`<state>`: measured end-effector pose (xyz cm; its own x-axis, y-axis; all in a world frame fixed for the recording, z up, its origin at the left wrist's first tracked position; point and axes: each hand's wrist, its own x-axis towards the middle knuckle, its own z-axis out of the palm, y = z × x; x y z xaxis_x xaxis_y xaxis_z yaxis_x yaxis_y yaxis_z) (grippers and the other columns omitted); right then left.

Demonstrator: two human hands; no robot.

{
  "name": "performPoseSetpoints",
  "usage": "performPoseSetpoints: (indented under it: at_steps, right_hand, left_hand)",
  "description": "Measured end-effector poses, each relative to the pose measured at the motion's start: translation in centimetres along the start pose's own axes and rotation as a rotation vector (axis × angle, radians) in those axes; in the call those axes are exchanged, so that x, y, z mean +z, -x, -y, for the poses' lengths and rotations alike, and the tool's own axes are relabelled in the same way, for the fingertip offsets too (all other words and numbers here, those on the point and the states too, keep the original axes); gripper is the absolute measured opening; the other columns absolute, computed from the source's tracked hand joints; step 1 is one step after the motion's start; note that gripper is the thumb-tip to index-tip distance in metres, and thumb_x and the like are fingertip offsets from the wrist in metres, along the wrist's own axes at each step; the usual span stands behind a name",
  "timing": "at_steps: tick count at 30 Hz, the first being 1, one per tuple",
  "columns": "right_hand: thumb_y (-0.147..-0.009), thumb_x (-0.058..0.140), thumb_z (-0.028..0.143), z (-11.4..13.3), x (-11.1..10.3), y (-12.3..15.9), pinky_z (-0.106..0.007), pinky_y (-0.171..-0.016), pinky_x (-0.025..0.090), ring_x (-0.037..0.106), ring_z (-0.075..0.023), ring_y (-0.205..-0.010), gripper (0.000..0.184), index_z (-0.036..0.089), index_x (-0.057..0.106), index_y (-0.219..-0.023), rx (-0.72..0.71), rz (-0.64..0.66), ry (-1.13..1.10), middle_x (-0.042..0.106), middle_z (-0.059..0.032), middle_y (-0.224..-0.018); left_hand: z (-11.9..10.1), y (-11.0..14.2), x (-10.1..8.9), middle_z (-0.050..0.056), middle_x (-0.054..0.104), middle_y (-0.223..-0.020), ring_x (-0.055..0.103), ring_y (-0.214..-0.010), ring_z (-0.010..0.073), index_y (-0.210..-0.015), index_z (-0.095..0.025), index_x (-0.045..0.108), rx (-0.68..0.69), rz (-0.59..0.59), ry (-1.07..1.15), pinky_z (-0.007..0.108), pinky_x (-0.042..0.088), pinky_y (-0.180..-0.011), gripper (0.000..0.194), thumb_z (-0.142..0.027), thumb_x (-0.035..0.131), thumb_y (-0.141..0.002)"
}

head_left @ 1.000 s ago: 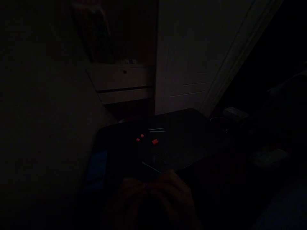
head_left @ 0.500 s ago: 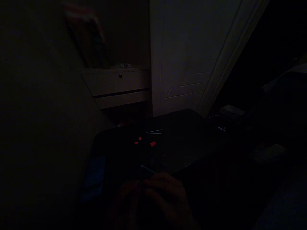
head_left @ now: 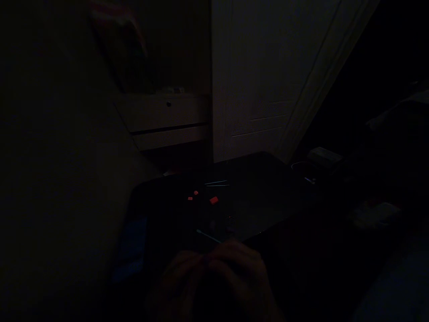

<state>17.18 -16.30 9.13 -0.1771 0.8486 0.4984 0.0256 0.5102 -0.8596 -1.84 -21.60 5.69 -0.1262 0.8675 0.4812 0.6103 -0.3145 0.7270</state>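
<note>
The scene is very dark. My left hand and my right hand meet at the near side of a dark table, fingertips pinched together. Between them is a small dark thing, too dim to make out. Just beyond my right hand lies a thin pale stick, partly hidden by its fingers. Farther off are a red block and two small orange-red pieces. Behind the block, a pair of tweezers lies on the tabletop.
A bluish flat rectangle lies at the table's left side. Beyond the far edge stand a drawer unit and a pale door panel. A light box and a cable are at the right.
Both hands have shifted slightly to the right, their fingertips still together. The pieces on the table have stayed in place.
</note>
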Motion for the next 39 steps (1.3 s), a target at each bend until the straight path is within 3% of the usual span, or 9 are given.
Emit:
performPoseSetpoints:
  at_steps: [2, 6, 11, 17, 21, 31, 34, 37, 39]
  right_hand:
    - [-0.104, 0.079, 0.032, 0.2, -0.2, 0.0, -0.028, -0.078, 0.066, 0.084, -0.0198, -0.08, 0.012, 0.027, 0.088, -0.098, -0.037, 0.015, 0.006, 0.088, -0.0016, -0.091]
    - [-0.106, 0.075, 0.029, 0.6, -0.3, 0.1, -0.029, -0.078, 0.065, 0.084, -0.0202, -0.081, 0.015, 0.026, 0.088, -0.099, -0.103, 0.028, 0.026, 0.088, -0.0022, -0.092]
    - [-0.104, 0.078, 0.029, 0.5, 0.3, 0.2, -0.026, -0.077, 0.066, 0.083, -0.0192, -0.081, 0.014, 0.027, 0.089, -0.095, 0.016, -0.003, -0.015, 0.087, -0.001, -0.09]
    - [-0.098, 0.085, 0.031, 0.4, 0.6, 0.0, -0.018, -0.078, 0.065, 0.084, -0.0164, -0.08, 0.008, 0.027, 0.089, -0.094, 0.096, -0.04, -0.07, 0.087, 0.0006, -0.089]
    - [-0.103, 0.08, 0.033, 0.2, 0.6, 0.1, -0.021, -0.08, 0.066, 0.084, -0.0171, -0.082, 0.013, 0.024, 0.086, -0.096, 0.007, -0.046, 0.016, 0.086, -0.0013, -0.091]
    - [-0.115, 0.057, 0.024, -0.8, 1.5, 0.7, -0.031, -0.073, 0.06, 0.079, -0.0183, -0.077, 0.025, 0.021, 0.081, -0.107, -0.361, -0.107, 0.307, 0.083, -0.0043, -0.088]
    - [-0.115, 0.06, 0.028, -0.6, 1.4, 0.6, -0.031, -0.076, 0.062, 0.08, -0.0192, -0.081, 0.024, 0.024, 0.082, -0.107, -0.243, -0.061, 0.245, 0.083, -0.0038, -0.091]
    - [-0.107, 0.075, 0.027, -0.7, 1.1, 0.6, -0.028, -0.084, 0.063, 0.081, -0.0187, -0.088, 0.01, 0.026, 0.083, -0.103, -0.027, -0.011, 0.116, 0.084, -0.0016, -0.097]
    - [-0.103, 0.08, 0.024, -1.0, 1.0, 0.6, -0.025, -0.083, 0.063, 0.081, -0.0171, -0.088, 0.005, 0.025, 0.084, -0.101, 0.021, -0.016, 0.054, 0.083, -0.0005, -0.097]
  left_hand:
    - [0.4, 0.5, 0.5, 0.002, 0.09, -0.1, 0.087, -0.09, 0.0268, -0.1, -0.032, 0.09, 0.087, -0.062, -0.027, 0.035, 0.074, -0.08, 0.016, -0.037, 0.076, -0.097]
    - [0.6, 1.1, 2.2, 0.002, 0.088, -0.092, 0.086, -0.086, 0.0277, -0.09, -0.031, 0.088, -0.078, -0.23, 0.064, 0.041, 0.074, -0.08, 0.02, -0.04, 0.073, -0.099]
    - [0.5, 1.0, 2.2, 0.002, 0.088, -0.091, 0.086, -0.083, 0.0283, -0.087, -0.03, 0.087, -0.13, -0.225, 0.083, 0.04, 0.074, -0.076, 0.017, -0.043, 0.08, -0.095]
    - [1.0, 0.9, 2.3, 0.004, 0.089, -0.088, 0.085, -0.077, 0.0253, -0.087, -0.025, 0.087, -0.337, -0.256, 0.205, 0.03, 0.072, -0.068, 0.028, -0.053, 0.087, -0.086]
    - [0.1, -0.1, 2.6, 0.006, 0.088, -0.089, 0.085, -0.083, 0.0274, -0.084, -0.024, 0.089, -0.479, -0.177, 0.254, 0.03, 0.071, -0.076, 0.032, -0.056, 0.087, -0.082]
    - [-1.2, 0.0, 3.6, 0.007, 0.088, -0.088, 0.084, -0.086, 0.0346, -0.077, -0.022, 0.087, -0.628, -0.341, 0.269, 0.039, 0.071, -0.077, 0.037, -0.059, 0.093, -0.072]
    - [-0.8, -0.1, 3.3, 0.008, 0.086, -0.081, 0.084, -0.08, 0.0317, -0.078, -0.021, 0.087, -0.623, -0.288, 0.291, 0.036, 0.071, -0.074, 0.047, -0.068, 0.089, -0.074]
    - [-0.2, -0.5, 2.3, 0.007, 0.085, -0.081, 0.083, -0.078, 0.0282, -0.08, -0.022, 0.087, -0.574, -0.123, 0.345, 0.032, 0.071, -0.077, 0.052, -0.074, 0.086, -0.074]
    - [0.1, -0.7, 1.6, 0.007, 0.086, -0.085, 0.084, -0.079, 0.0269, -0.082, -0.023, 0.088, -0.513, -0.055, 0.338, 0.031, 0.071, -0.079, 0.048, -0.071, 0.086, -0.077]
